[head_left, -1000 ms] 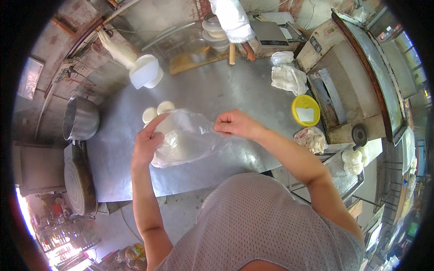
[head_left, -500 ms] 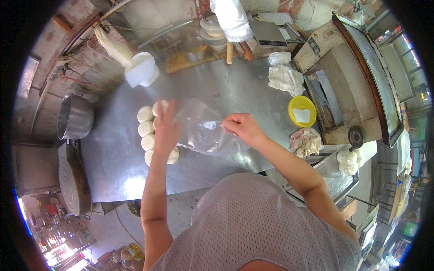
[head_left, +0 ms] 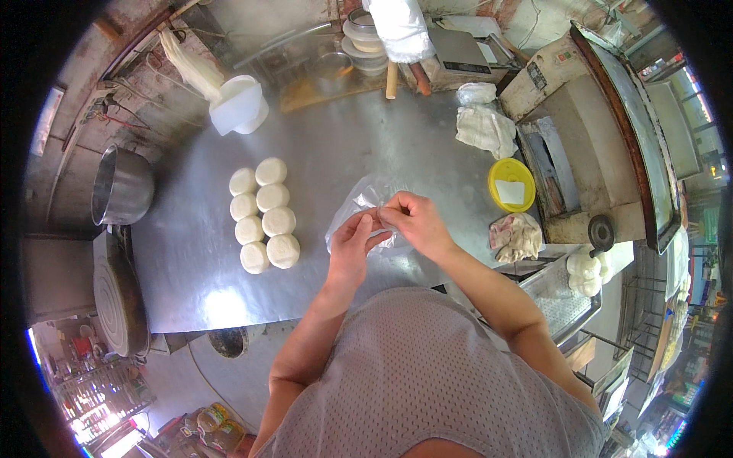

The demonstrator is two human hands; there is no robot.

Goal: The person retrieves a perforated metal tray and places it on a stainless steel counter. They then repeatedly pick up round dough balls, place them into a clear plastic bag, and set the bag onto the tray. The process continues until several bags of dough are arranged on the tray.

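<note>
A clear plastic bag lies bunched on the metal table, in front of my body. My right hand pinches its edge between thumb and fingertips. My left hand has its fingers curled at the same edge, its fingertips almost meeting the right ones. Both hands partly cover the bag. Left of them, several round white buns sit in two touching columns, with neither hand on them.
The metal table carries a white plastic container at the far left and a yellow lid on the right. Cloths lie beside the lid. A metal pot stands left. A scale sits at the back.
My left hand has left the buns and moved right to the bag's edge by my right hand. The bag, spread out before, is now more gathered.
</note>
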